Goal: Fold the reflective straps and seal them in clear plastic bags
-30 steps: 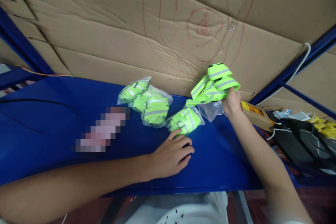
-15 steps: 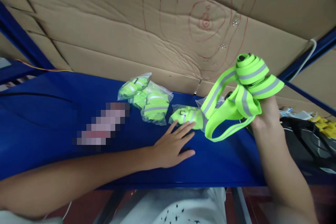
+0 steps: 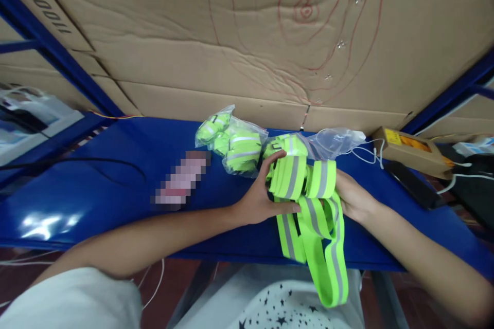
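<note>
A bundle of neon-yellow reflective straps (image 3: 287, 177) with grey stripes is between my two hands, above the front of the blue table (image 3: 216, 236). My left hand (image 3: 258, 198) grips its left side, thumb below and fingers behind the rolled part. From the right, my right hand (image 3: 353, 195) holds the bundle, its fingers mostly hidden behind the straps. Loose loops hang down past the table's front edge. Just behind the bundle lies a bagged strap roll (image 3: 287, 143), partly covered by it. Clear plastic bags of similar straps (image 3: 242, 149) rest to the left.
A pixelated pink item (image 3: 183, 180) lies left of the bags. An empty clear bag (image 3: 335, 141), white cables, a cardboard box (image 3: 411, 151) and a black phone-like object (image 3: 412, 185) are at the right. A cardboard wall (image 3: 173, 61) with red drawn rings stands behind.
My right hand has brought the straps down and left, in front of me. My left hand has gone from spread over the table to gripping the bundle. The view has shifted.
</note>
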Demonstrator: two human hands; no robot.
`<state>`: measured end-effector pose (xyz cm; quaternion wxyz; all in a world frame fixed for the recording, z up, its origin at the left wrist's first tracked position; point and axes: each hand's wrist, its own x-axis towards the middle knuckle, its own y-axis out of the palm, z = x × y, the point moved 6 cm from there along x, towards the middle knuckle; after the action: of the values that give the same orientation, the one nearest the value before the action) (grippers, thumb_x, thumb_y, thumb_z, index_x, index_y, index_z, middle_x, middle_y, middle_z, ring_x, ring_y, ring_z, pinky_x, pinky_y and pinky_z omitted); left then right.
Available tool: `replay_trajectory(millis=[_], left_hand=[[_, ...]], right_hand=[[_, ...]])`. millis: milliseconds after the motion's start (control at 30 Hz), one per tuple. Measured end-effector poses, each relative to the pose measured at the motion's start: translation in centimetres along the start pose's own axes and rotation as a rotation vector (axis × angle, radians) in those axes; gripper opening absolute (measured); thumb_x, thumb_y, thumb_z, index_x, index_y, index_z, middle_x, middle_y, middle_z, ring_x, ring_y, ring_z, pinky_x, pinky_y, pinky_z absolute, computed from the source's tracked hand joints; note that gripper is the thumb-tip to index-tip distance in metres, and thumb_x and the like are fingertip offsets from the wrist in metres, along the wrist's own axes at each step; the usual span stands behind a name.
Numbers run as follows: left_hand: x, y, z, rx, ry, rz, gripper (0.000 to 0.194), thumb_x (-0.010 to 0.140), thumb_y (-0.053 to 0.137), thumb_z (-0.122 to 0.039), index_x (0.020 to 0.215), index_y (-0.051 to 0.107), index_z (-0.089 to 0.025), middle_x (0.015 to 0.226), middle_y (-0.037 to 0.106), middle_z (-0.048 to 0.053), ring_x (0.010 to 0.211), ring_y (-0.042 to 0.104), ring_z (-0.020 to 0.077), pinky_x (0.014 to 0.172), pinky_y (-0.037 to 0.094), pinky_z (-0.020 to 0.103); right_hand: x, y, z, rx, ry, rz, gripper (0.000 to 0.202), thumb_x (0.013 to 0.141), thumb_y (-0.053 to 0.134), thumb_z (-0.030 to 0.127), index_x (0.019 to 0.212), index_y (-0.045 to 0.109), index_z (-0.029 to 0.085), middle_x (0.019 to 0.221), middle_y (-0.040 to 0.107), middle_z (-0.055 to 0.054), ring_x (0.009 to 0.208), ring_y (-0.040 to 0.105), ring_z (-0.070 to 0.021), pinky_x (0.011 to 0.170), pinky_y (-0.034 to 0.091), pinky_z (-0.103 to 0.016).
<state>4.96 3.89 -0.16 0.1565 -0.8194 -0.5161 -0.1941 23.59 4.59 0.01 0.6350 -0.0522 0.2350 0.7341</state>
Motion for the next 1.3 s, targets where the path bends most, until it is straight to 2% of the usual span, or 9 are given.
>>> replay_trajectory(millis=[267,467,633,700,800,900,1000,1133,1300], left_hand=[[0.5,-0.2,0.3,0.037,-0.161,-0.019,0.071,0.07,0.092,-0.037,0.132,0.06,-0.023,0.136,0.063,0.009,0.126,0.06,0.0304,0.108,0.048,0.041],[0.1,-0.8,2.9,-0.223,-0.516,-0.263,0.053,0.078,0.081,-0.056,0.111,0.073,-0.016,0.114,0.076,0.009,0.105,0.07,0.027,0.088,0.056,0.034],[0.3,-0.7,3.4,-0.44,-0.619,-0.32,0.06,0.082,0.075,-0.063,0.125,0.07,-0.021,0.116,0.076,0.01,0.098,0.074,0.0268,0.075,0.061,0.033],[0.2,-0.6,3.4,-0.429,-0.626,-0.293,0.063,0.082,0.072,-0.068,0.126,0.068,-0.023,0.113,0.076,0.008,0.093,0.074,0.026,0.069,0.06,0.031],[-0.2,-0.5,3.5,-0.34,-0.632,-0.226,0.069,0.079,0.066,-0.078,0.118,0.071,-0.021,0.096,0.075,0.005,0.08,0.071,0.0232,0.059,0.055,0.027],[-0.5,-0.3,3.7,-0.317,-0.614,-0.151,0.077,0.079,0.059,-0.085,0.12,0.069,-0.021,0.09,0.073,0.006,0.076,0.069,0.0225,0.057,0.052,0.027],[-0.4,-0.6,3.6,-0.323,-0.526,-0.153,0.085,0.076,0.068,-0.081,0.139,0.057,-0.025,0.118,0.072,0.008,0.101,0.069,0.0281,0.072,0.057,0.032],[0.0,-1.0,2.9,-0.278,-0.398,-0.127,0.098,0.073,0.078,-0.072,0.153,0.038,-0.03,0.155,0.049,0.01,0.139,0.05,0.0336,0.103,0.053,0.04],[0.3,-0.6,1.9,-0.199,-0.332,-0.048,0.116,0.069,0.087,-0.06,0.159,0.02,-0.033,0.16,0.039,0.013,0.143,0.046,0.0335,0.11,0.049,0.044]], right_hand=[[2.2,-1.5,-0.4,-0.35,0.01,0.077,0.034,0.085,0.072,0.045,0.105,0.072,0.017,0.089,0.078,-0.009,0.066,0.072,-0.0209,0.058,0.061,-0.033],[-0.4,-0.6,3.7,-0.931,-0.673,0.241,0.078,0.086,0.075,0.033,0.153,0.036,0.03,0.145,0.057,-0.014,0.127,0.062,-0.0287,0.106,0.054,-0.049],[-3.2,1.8,3.3,-1.259,-0.864,0.45,0.082,0.086,0.076,0.031,0.156,0.033,0.033,0.166,0.03,-0.01,0.153,0.034,-0.0316,0.122,0.04,-0.049],[-3.5,2.3,3.0,-1.341,-0.918,0.409,0.073,0.088,0.074,0.032,0.153,0.042,0.032,0.165,0.034,-0.01,0.152,0.036,-0.0324,0.121,0.041,-0.049],[-3.3,2.3,3.4,-1.239,-0.964,0.289,0.051,0.089,0.076,0.035,0.137,0.061,0.029,0.136,0.064,-0.01,0.124,0.064,-0.028,0.104,0.054,-0.041],[-2.4,1.5,3.8,-0.996,-0.828,0.224,0.041,0.085,0.079,0.038,0.123,0.069,0.026,0.103,0.076,-0.004,0.085,0.073,-0.02,0.076,0.059,-0.03],[-1.1,0.4,3.7,-0.784,-0.63,0.119,0.029,0.088,0.074,0.04,0.112,0.074,0.022,0.097,0.077,-0.004,0.083,0.072,-0.0195,0.071,0.056,-0.028],[0.7,-1.2,2.1,-0.428,-0.357,-0.02,0.023,0.084,0.075,0.04,0.093,0.075,0.019,0.088,0.078,-0.004,0.074,0.072,-0.0196,0.067,0.058,-0.029],[1.3,-1.4,-0.4,-0.245,0.059,0.077,0.026,0.083,0.07,0.042,0.084,0.074,0.016,0.061,0.072,-0.008,0.049,0.064,-0.0193,0.049,0.056,-0.031]])
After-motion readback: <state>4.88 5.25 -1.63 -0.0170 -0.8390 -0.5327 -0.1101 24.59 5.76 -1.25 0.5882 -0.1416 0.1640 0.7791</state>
